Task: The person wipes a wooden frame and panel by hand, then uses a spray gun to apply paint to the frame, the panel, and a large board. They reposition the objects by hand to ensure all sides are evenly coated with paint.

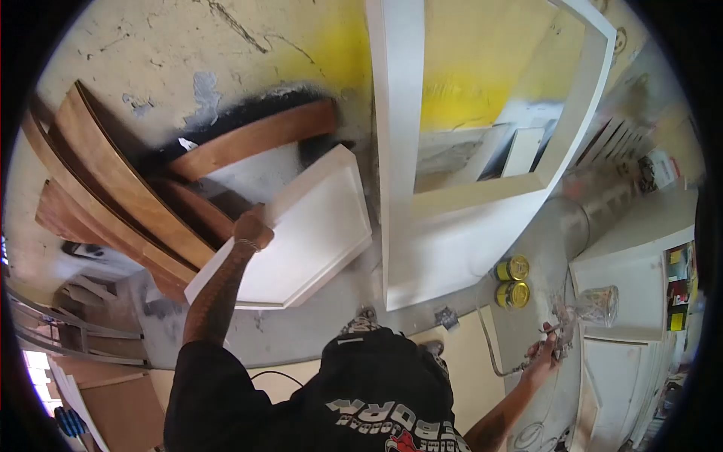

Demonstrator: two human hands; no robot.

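Observation:
My left hand (pixel 252 227) grips the top edge of a white rectangular panel (pixel 309 233) that leans against brown boards. My right hand (pixel 542 352) is down at the right, closed on a spray gun (pixel 563 333) with a clear cup (pixel 599 305) on top. A thin hose (pixel 493 348) runs from the gun back toward my body. The gun is well away from the white panel, near a white cabinet piece (pixel 633 271).
Several brown curved wooden boards (pixel 113 181) lean on the stained wall at the left. A tall white frame (pixel 467 218) stands in the middle. Two yellow tins (pixel 513 280) sit on the floor beside it. More white panels (pixel 617 377) lie at the right.

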